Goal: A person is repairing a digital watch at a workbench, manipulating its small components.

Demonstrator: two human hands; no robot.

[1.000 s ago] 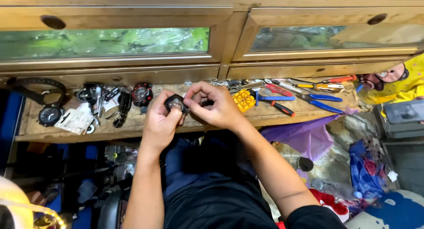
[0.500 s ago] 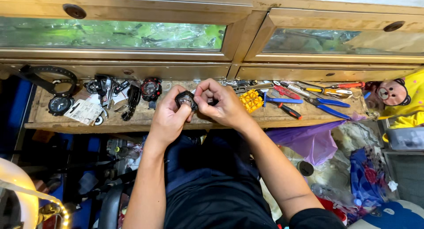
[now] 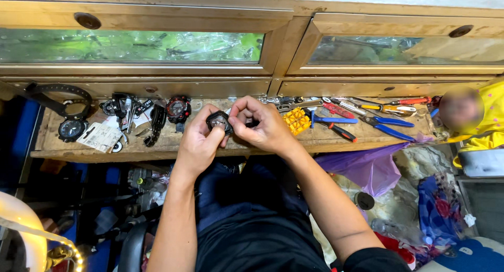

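Note:
My left hand (image 3: 198,142) grips a small black watch case (image 3: 218,120) above the front edge of a worn wooden workbench (image 3: 173,143). My right hand (image 3: 263,125) is closed beside it, its fingertips pinched against the case's right side; what they pinch is too small to tell. Both hands meet at the middle of the bench.
Watch parts lie left: a black strap (image 3: 60,96), a round dial (image 3: 71,129), a red-and-black watch (image 3: 178,109), a paper slip (image 3: 101,137). Right lie a yellow block (image 3: 297,121), blue-handled pliers (image 3: 388,129) and red screwdrivers (image 3: 341,130). Glass-fronted cabinets (image 3: 136,46) stand behind. A purple bag (image 3: 367,164) hangs below; a person in yellow (image 3: 480,128) sits at right.
The view has drifted slightly, so the bench and hands sit lower and further right in frame. The hands stay together on the watch case, with only small finger shifts.

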